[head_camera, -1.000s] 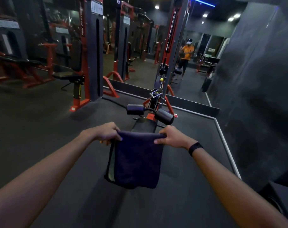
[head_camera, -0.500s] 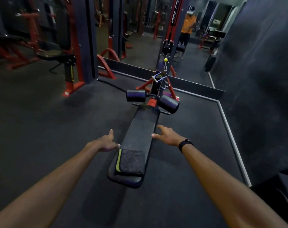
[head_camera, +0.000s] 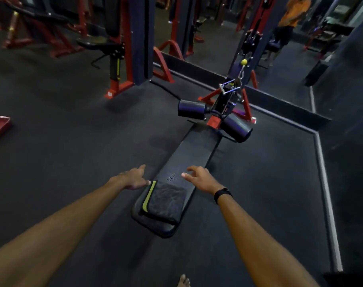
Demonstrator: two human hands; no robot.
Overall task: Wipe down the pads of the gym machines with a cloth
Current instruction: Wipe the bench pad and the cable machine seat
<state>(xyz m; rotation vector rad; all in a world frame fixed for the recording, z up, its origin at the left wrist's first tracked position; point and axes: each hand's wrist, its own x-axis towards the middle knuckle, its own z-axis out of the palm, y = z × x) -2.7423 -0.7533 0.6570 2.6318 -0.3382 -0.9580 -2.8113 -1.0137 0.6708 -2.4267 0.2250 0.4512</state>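
Head view: cloth (head_camera: 163,200) now lying folded on bench (head_camera: 194,154), lower centre; left hand (head_camera: 134,179) and right hand (head_camera: 200,179) hovering empty, fingers spread, wiping still pending.

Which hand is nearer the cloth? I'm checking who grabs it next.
Left. The left hand has its fingertips just off the cloth's near-left corner; the right hand hovers a little beyond its far-right corner.

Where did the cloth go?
The folded dark cloth lies on the near end of the long black bench pad, low in the middle of the head view. It sits between the left hand and right hand; neither holds it.
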